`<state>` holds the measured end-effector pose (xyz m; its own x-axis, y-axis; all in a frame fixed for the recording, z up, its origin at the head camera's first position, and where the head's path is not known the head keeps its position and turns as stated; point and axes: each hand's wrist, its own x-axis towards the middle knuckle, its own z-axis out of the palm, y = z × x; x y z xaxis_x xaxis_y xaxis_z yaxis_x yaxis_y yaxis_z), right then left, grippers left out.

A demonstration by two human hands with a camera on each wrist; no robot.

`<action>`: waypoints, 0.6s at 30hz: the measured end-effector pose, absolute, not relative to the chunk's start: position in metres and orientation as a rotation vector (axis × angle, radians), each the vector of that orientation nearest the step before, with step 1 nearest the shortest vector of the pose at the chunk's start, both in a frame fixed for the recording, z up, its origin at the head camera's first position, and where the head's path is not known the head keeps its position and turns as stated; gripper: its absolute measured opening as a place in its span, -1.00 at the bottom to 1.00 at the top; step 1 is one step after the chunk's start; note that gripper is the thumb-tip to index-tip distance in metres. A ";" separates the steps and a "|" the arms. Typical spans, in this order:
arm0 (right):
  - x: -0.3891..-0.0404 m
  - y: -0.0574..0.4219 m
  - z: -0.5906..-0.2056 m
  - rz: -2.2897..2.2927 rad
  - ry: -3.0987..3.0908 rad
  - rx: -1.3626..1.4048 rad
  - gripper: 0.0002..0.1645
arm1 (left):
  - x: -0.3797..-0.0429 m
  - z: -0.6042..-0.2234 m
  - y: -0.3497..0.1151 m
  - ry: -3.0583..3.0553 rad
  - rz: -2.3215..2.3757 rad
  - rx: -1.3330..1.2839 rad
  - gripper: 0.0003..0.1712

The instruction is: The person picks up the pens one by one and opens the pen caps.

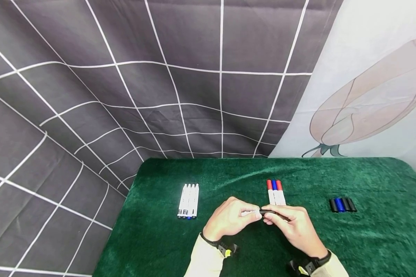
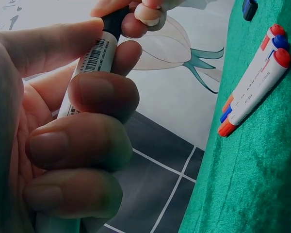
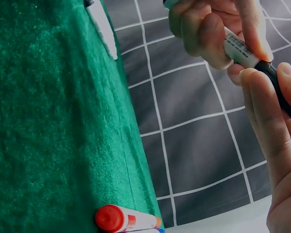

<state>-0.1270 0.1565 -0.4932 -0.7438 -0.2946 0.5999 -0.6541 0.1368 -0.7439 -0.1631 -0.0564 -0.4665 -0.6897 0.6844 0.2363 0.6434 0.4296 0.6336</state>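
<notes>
Both hands meet over the table, on one white marker (image 2: 94, 57) with a black cap (image 3: 274, 82). My left hand (image 1: 228, 218) wraps its fingers round the white barrel, which has a printed barcode. My right hand (image 1: 295, 224) pinches the black cap between thumb and fingers. In both wrist views the cap sits at the barrel's end. Just beyond the hands lie three white markers with red, blue and red caps (image 1: 274, 185), their lower ends partly hidden by the right hand in the head view.
Several white markers without caps (image 1: 188, 202) lie side by side at the left. On the right is a row of loose caps (image 1: 343, 205), black and one blue. Green velvety cloth (image 1: 152, 246) covers the table, and a dark gridded curtain (image 1: 194, 88) hangs behind it.
</notes>
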 end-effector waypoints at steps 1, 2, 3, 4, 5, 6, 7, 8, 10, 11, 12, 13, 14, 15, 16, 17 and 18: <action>-0.127 0.157 -0.493 1.639 -2.105 0.927 -0.58 | -0.163 -0.466 -0.057 2.603 1.120 1.209 -0.67; -0.127 0.156 -0.493 1.641 -2.098 0.934 -0.58 | -0.163 -0.466 -0.057 2.600 1.123 1.208 -0.67; -0.127 0.156 -0.493 1.641 -2.094 0.939 -0.58 | -0.163 -0.466 -0.057 2.597 1.127 1.209 -0.66; -0.127 0.156 -0.493 1.641 -2.091 0.943 -0.58 | -0.163 -0.467 -0.057 2.591 1.132 1.211 -0.66; -0.127 0.156 -0.493 1.639 -2.092 0.944 -0.58 | -0.163 -0.467 -0.057 2.586 1.136 1.211 -0.66; -0.127 0.156 -0.493 1.638 -2.091 0.946 -0.58 | -0.163 -0.467 -0.057 2.581 1.140 1.212 -0.66; -0.127 0.156 -0.492 1.636 -2.091 0.948 -0.57 | -0.163 -0.467 -0.057 2.578 1.142 1.213 -0.66; -0.127 0.156 -0.492 1.633 -2.090 0.950 -0.57 | -0.163 -0.467 -0.057 2.573 1.144 1.213 -0.66; -0.127 0.156 -0.493 1.628 -2.087 0.954 -0.57 | -0.163 -0.468 -0.057 2.563 1.149 1.215 -0.66; -0.127 0.156 -0.493 1.627 -2.084 0.958 -0.57 | -0.163 -0.468 -0.057 2.558 1.151 1.214 -0.66; -0.128 0.156 -0.493 1.628 -2.077 0.963 -0.57 | -0.163 -0.468 -0.057 2.554 1.153 1.216 -0.66; -0.128 0.156 -0.494 1.626 -2.072 0.967 -0.57 | -0.163 -0.468 -0.057 2.550 1.156 1.216 -0.66; -0.128 0.156 -0.494 1.625 -2.064 0.973 -0.57 | -0.163 -0.468 -0.057 2.545 1.160 1.217 -0.66; -0.128 0.156 -0.495 1.623 -2.057 0.978 -0.56 | -0.163 -0.467 -0.057 2.541 1.163 1.217 -0.66; -0.128 0.156 -0.495 1.622 -2.052 0.983 -0.57 | -0.163 -0.467 -0.057 2.536 1.169 1.214 -0.66; -0.128 0.156 -0.495 1.620 -2.049 0.986 -0.57 | -0.163 -0.467 -0.057 2.534 1.172 1.213 -0.66; -0.128 0.157 -0.496 1.617 -2.048 0.987 -0.57 | -0.163 -0.467 -0.058 2.531 1.175 1.213 -0.66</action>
<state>-0.1284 0.1566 -0.4955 -0.6960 -0.3043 0.6504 -0.7033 0.1061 -0.7030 -0.1630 -0.0575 -0.4667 -0.6780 0.6997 0.2251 0.6237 0.3855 0.6800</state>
